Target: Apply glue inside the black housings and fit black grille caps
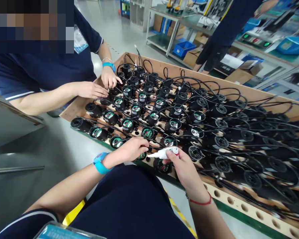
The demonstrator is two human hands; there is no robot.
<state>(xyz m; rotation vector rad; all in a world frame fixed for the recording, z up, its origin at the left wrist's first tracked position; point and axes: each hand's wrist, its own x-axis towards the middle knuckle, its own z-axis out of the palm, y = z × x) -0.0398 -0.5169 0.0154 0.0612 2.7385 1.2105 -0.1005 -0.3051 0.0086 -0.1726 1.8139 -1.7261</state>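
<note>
My right hand (pixel 185 166) grips a white squeeze tube (pixel 161 153), its narrow nozzle pointing left. Just left of the nozzle, my left hand (pixel 131 149) reaches over a black cylindrical housing (pixel 141 156) with a green circuit board inside. Its fingers are bent and close together; whatever they pinch is hidden. Another black housing (pixel 161 166) stands below the tube. Around both hands are rows of similar housings, several uncovered with green boards showing, such as one housing (pixel 148 132) above my left hand. Others have slotted round tops, like the housing (pixel 195 152) right of the tube.
A long wooden tray (pixel 244 207) with round holes carries the housings; black cables (pixel 214 83) loop over them. Across its left end, a co-worker's hands (pixel 92 89) touch housings. Another person (pixel 219 36) stands behind the tray, near workbenches (pixel 161 10) and a blue bin (pixel 184 48).
</note>
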